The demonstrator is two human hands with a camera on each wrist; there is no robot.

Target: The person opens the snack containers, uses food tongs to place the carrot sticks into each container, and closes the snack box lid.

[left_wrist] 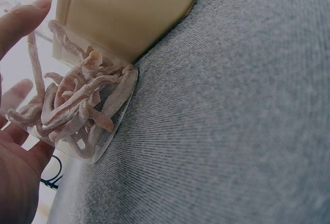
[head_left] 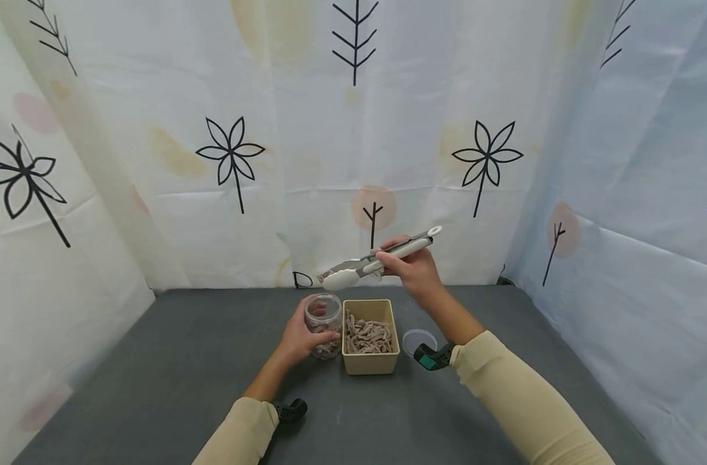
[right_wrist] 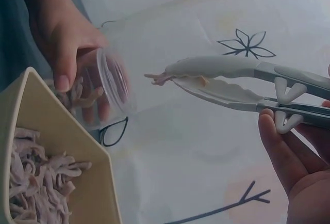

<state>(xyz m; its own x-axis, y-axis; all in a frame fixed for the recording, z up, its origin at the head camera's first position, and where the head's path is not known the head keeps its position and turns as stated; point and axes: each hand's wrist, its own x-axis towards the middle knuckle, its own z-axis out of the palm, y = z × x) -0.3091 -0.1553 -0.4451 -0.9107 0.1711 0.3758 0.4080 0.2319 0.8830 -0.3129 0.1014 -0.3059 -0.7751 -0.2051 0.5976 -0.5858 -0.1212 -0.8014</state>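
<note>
My left hand (head_left: 298, 336) grips a clear plastic jar (head_left: 324, 316) around its side, and pale, powdery dried strips (left_wrist: 77, 100) lie in its lower part. In my right hand (head_left: 414, 268) is a pair of white and grey kitchen tongs (right_wrist: 221, 79), held over the open jar. The tongs' tips pinch a small piece of the strips (right_wrist: 161, 78). Right of the jar stands a beige rectangular container (head_left: 369, 365), which holds a heap of the same strips (right_wrist: 41, 177).
A round clear lid (head_left: 419, 340) lies on the dark grey table (head_left: 202, 361), right of the container and under my right forearm. Patterned white cloth (head_left: 353, 148) hangs behind the table and along both sides.
</note>
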